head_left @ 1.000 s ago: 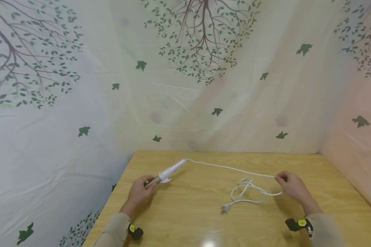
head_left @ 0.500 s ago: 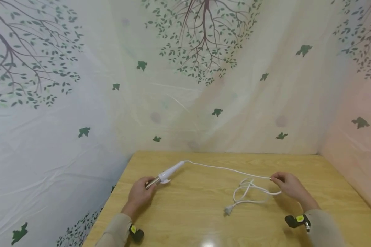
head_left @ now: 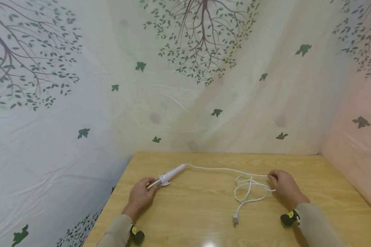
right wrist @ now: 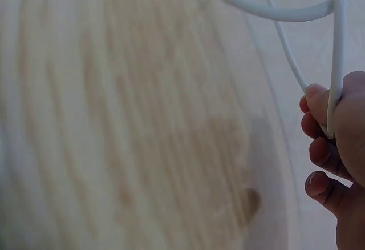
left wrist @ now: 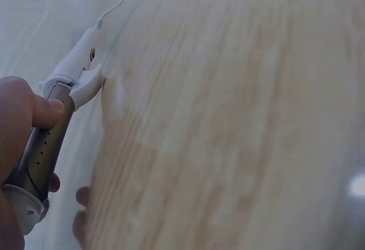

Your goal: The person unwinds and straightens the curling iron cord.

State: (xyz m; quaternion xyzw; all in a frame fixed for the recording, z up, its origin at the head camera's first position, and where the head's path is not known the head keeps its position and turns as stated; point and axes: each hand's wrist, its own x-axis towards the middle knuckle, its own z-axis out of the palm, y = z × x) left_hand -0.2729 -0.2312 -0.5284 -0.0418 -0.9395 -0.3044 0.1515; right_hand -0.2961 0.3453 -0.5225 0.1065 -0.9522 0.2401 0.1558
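Observation:
A curling iron with a white handle (head_left: 174,172) and a metallic barrel (left wrist: 47,141) is held by my left hand (head_left: 140,195), the fingers and thumb wrapped round the barrel. The handle points away and to the right in the head view. From its end a white cord (head_left: 217,168) runs right to my right hand (head_left: 287,186), which pinches it between thumb and fingers. More cord lies in loose loops below that hand, ending in a plug (head_left: 235,219) near the middle right of the table. In the right wrist view a cord loop (right wrist: 274,11) hangs close by the fingers.
The wooden table (head_left: 185,212) extends to a fabric backdrop (head_left: 185,103) printed with trees and green birds, hung behind it and along both sides. A small black camera (head_left: 138,236) is strapped at the left wrist, another camera (head_left: 287,220) at the right.
My right hand has moved slightly left with the cord, so the stretch between the hands hangs a little slacker. The plug has shifted right and nearer. The left hand stays almost in place.

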